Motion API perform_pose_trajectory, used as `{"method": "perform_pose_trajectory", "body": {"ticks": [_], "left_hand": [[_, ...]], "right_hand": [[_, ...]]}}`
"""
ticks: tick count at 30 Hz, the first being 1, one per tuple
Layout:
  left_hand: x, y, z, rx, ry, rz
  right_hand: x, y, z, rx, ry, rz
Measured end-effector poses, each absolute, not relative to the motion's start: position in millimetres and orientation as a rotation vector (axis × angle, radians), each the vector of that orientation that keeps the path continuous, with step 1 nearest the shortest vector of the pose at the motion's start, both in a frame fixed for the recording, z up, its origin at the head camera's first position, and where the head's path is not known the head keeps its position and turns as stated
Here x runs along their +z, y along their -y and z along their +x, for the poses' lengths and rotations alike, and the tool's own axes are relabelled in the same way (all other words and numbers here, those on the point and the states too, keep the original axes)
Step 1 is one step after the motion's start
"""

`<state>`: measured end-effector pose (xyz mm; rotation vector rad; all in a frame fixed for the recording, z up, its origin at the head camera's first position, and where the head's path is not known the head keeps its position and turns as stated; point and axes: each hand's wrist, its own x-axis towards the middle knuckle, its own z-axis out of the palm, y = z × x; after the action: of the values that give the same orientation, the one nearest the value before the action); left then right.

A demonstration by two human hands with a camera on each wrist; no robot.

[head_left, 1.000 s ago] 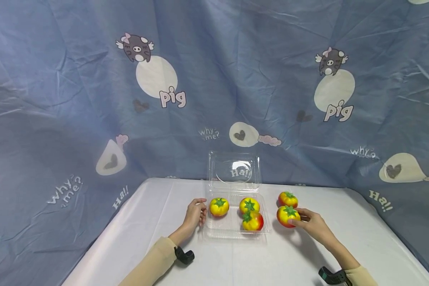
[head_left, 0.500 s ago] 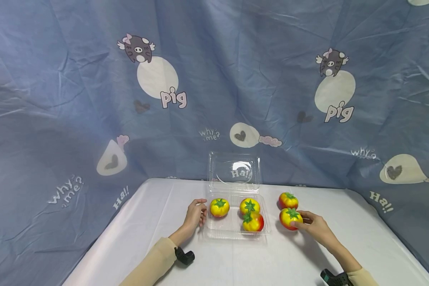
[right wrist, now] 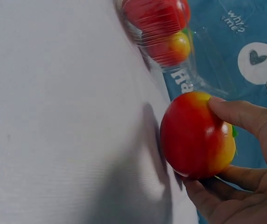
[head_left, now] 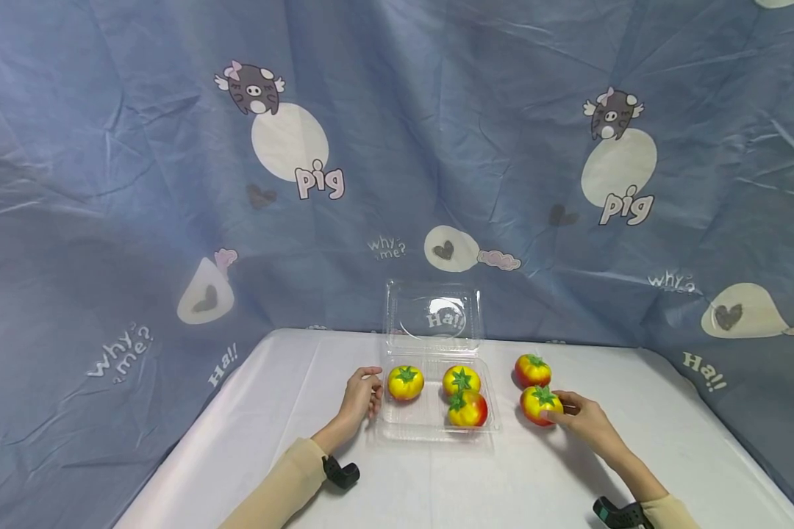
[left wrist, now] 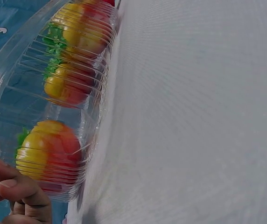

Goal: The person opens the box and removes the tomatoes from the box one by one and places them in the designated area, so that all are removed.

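My right hand [head_left: 587, 425] grips a red-and-yellow toy tomato [head_left: 540, 405] with a green leafy top, thumb on the near side and fingers beneath, as the right wrist view shows. Whether this tomato [right wrist: 196, 135] touches the table cannot be told. Just behind it sits another toy tomato [head_left: 532, 370]. The clear plastic clamshell box [head_left: 430, 433] holds one tomato [head_left: 405, 383] on its left and two on its right, a rear one [head_left: 462, 379] and a front one [head_left: 467, 408]. At the box's left wall, my left hand [head_left: 359, 397] has loosely bent fingers [left wrist: 19, 186] by the rim.
The box's clear lid [head_left: 433, 316] stands raised at the back, hinged to the base. A white cloth covers the table [head_left: 430, 485]. Behind it hangs a blue patterned curtain [head_left: 370, 206]. Each wrist wears a black band, such as the left band [head_left: 341, 474].
My right hand has shifted slightly right and toward me with its tomato, opening a bit more space from the box. The left hand and the boxed tomatoes stay put.
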<state>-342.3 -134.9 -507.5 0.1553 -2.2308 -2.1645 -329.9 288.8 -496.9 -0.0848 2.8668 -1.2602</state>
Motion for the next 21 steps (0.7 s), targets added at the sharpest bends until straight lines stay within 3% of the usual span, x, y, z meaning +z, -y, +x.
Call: {"method": "perform_pose_trajectory", "body": {"ticks": [21], "left_hand": [[-507.3, 134.1, -342.4, -2.166, 2.224, 0.167]], "right_hand": [[-500.5, -288.9, -331.8, -1.181, -2.861, -0.039]]}}
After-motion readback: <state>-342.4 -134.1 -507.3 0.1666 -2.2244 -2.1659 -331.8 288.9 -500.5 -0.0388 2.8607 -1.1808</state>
